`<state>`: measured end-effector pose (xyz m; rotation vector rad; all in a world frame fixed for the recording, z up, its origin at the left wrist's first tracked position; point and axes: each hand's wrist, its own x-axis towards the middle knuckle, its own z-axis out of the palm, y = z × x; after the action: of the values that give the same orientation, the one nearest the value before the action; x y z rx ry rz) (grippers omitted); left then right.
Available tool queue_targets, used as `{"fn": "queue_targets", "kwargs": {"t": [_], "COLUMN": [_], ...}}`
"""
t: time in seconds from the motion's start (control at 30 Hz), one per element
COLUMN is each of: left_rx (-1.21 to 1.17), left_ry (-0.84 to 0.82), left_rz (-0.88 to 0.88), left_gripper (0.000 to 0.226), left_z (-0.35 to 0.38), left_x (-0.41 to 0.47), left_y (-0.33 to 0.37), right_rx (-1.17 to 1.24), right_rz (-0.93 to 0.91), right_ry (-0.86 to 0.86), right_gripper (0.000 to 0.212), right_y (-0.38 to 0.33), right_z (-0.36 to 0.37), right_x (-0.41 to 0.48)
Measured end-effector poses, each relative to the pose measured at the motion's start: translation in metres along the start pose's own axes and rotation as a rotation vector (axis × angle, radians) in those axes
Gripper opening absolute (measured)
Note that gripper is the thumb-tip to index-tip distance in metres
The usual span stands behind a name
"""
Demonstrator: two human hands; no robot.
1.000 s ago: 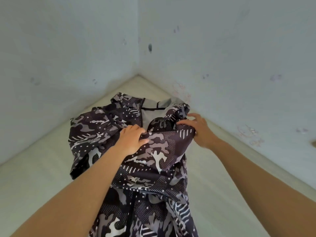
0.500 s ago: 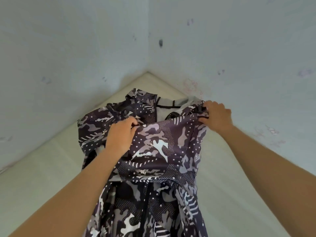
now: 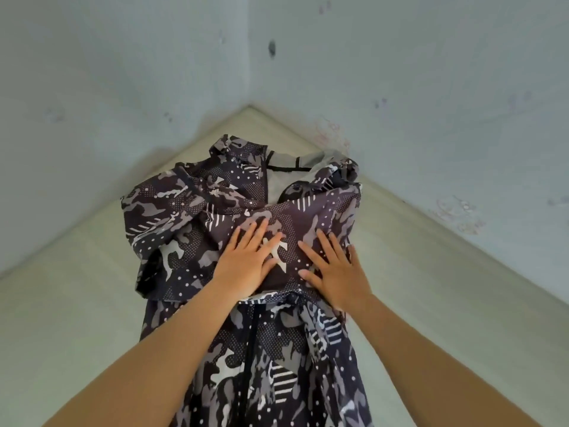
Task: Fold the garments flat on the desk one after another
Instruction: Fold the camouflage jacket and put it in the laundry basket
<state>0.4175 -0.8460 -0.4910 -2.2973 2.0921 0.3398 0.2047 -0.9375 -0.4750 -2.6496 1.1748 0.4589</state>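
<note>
On the worktop (image 3: pixel 77 303), the camouflage jacket (image 3: pixel 191 211) ran from six to twelve o'clock. My left hand (image 3: pixel 249 266) and right hand (image 3: pixel 335 272) lay flat, fingers spread, on its folded-over panel, with what seemed the hood (image 3: pixel 323 167) at twelve.

Black-grey-white camouflage jacket (image 3: pixel 197 223), beige desk (image 3: pixel 77 303)

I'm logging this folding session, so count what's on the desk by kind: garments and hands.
Garments: 1, the camouflage jacket
Hands: 2, the left hand and the right hand, both pressing flat on it
Total: 3 on the desk
</note>
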Motion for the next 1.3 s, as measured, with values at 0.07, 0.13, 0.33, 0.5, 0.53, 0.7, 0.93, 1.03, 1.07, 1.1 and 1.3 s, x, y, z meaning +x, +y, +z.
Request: {"fn": "queue_targets", "kwargs": {"t": [0.07, 0.13, 0.33, 0.5, 0.53, 0.7, 0.93, 1.03, 1.07, 1.1, 1.3], "left_rx": [-0.032, -0.088, -0.49, -0.413, -0.363, -0.16, -0.06, -0.023, -0.011, -0.003, -0.206], "left_ry": [0.027, 0.09, 0.409, 0.091, 0.029, -0.179, -0.166, -0.181, -0.197, -0.222, -0.3], "left_rz": [0.019, 0.053, 0.002, 0.198, 0.213, 0.198, 0.166, 0.157, 0.14, 0.124, 0.133], "left_gripper": [0.067, 0.062, 0.032, 0.037, 0.044, 0.069, 0.069, 0.068, 0.066, 0.064, 0.052], "left_z": [-0.003, -0.007, 0.001, 0.031, 0.034, 0.037, 0.045, 0.055, 0.057, 0.056, 0.05], "left_x": [-0.013, -0.033, -0.12, -0.177, -0.182, -0.211, -0.267, -0.285, -0.287, -0.287, -0.272], "left_y": [0.005, 0.014, 0.06, 0.108, 0.114, 0.145, 0.178, 0.186, 0.19, 0.196, 0.212], "right_rx": [-0.031, 0.029, 0.317, 0.356, 0.348, 0.223, 0.304, 0.354, 0.394, 0.446, 0.583], "right_rz": [0.051, 0.096, 0.02, 0.077, 0.094, 0.207, 0.318, 0.321, 0.316, 0.303, 0.036], "right_ry": [-0.081, -0.092, 0.036, 0.111, 0.148, 0.223, 0.105, 0.092, 0.12, 0.171, -0.015], "right_gripper": [0.057, 0.058, 0.06, 0.072, 0.072, 0.052, 0.044, 0.051, 0.053, 0.055, 0.056], "right_y": [0.005, 0.001, -0.031, -0.044, -0.046, -0.056, -0.054, -0.055, -0.057, -0.063, -0.098], "right_z": [-0.014, -0.019, 0.005, 0.021, 0.024, 0.037, 0.052, 0.052, 0.049, 0.044, 0.055], "right_x": [0.009, 0.005, -0.083, -0.155, -0.164, -0.215, -0.294, -0.321, -0.325, -0.33, -0.349]}}
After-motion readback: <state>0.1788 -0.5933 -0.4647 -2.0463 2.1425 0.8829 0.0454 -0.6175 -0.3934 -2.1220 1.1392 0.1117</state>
